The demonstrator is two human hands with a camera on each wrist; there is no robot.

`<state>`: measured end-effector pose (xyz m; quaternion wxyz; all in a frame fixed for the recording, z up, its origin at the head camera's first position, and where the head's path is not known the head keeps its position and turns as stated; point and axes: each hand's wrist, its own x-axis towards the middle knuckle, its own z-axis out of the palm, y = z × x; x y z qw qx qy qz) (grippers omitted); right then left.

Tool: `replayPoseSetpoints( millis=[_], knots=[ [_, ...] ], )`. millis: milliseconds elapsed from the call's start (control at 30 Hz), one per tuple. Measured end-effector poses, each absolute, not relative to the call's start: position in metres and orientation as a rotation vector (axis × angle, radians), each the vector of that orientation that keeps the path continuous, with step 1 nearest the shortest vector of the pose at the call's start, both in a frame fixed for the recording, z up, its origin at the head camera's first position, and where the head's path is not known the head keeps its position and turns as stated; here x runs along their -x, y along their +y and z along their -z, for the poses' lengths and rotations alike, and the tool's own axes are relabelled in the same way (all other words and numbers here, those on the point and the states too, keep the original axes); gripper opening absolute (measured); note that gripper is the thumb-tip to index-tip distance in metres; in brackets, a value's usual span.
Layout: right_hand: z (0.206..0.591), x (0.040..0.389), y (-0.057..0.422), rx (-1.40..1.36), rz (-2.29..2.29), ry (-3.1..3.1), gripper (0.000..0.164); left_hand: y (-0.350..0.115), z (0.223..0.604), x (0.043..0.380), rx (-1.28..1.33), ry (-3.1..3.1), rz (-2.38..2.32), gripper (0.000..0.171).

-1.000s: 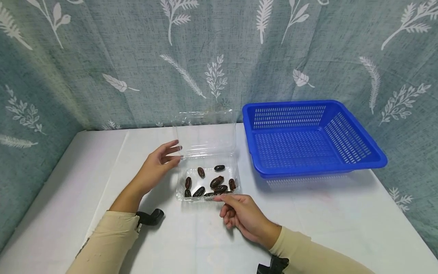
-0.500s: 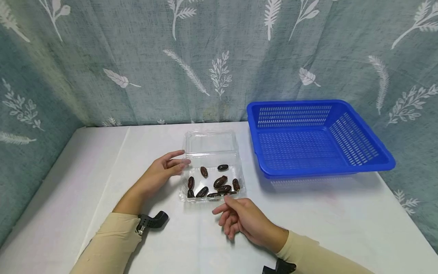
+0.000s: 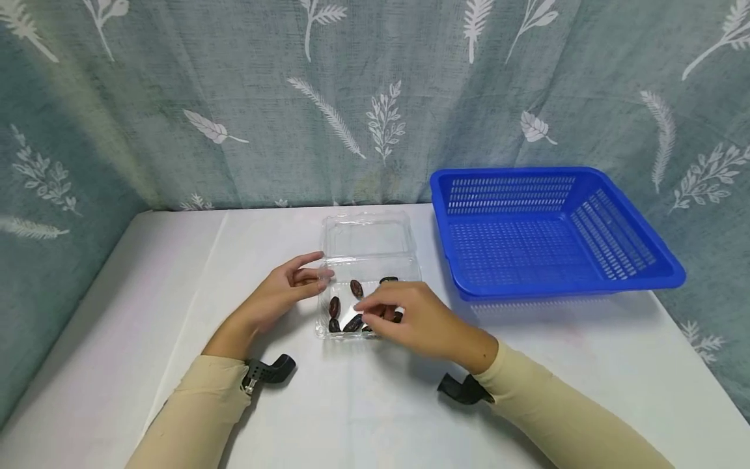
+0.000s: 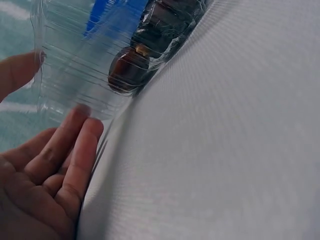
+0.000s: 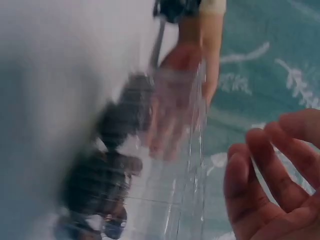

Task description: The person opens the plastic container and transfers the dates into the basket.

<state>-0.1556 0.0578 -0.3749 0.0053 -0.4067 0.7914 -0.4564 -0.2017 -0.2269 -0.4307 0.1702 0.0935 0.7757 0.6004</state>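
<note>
So, dates (image 3: 357, 288): loose in the clear box (image 3: 375, 268), lid (image 3: 368, 236) folded back, on the bench (image 3: 281, 417).
Handling: light, we'd guess; skins likely tacky, flesh soft enough to bruise.
Grip: we'd pinch one mid-length, gently.
Box: looks thin and flexy, probably slides; steady it from its left side.
Left hand (image 3: 278, 296): loosely spread, fingertips touching that side.
Right hand (image 3: 416, 319): above the dates, thumb and fingers slightly parted, we see nothing held.

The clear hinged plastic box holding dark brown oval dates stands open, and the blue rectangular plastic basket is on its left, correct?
Not left: in the head view, the blue rectangular plastic basket is to the right of the clear hinged plastic box. The rest is correct.
</note>
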Motion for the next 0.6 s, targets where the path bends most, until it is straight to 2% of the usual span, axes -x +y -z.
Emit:
replayPoseSetpoints(
  millis=[300,600],
  knots=[
    [0.382,0.197,0.032,1.324,1.051,2.487,0.021,-0.228,0.432,0.201,-0.286,2.194,-1.713,0.070],
    [0.398,0.208,0.030,1.390,0.810,2.395,0.019,-0.226,0.430,0.202,-0.300,2.199,-1.710,0.070]
  ],
)
